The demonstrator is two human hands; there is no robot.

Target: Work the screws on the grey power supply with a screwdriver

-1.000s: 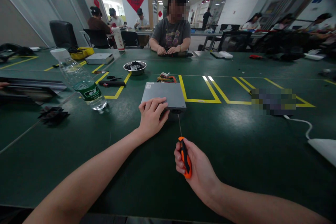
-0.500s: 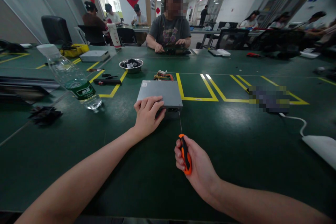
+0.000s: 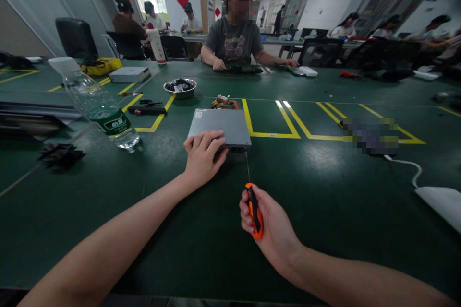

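Fingers of the left hand [image 3: 201, 159] grasp the metal box [image 3: 226, 122], presumably bracing it; right hand [image 3: 271, 220] grips the screwdriver [image 3: 254, 211], tip at the box's five o'clock.

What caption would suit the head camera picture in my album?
Left hand on a grey metal box, right hand pointing a screwdriver at its near side.

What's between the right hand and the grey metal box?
Head view: the screwdriver shaft, pointing from the right hand toward the grey metal box; tip contact unclear.
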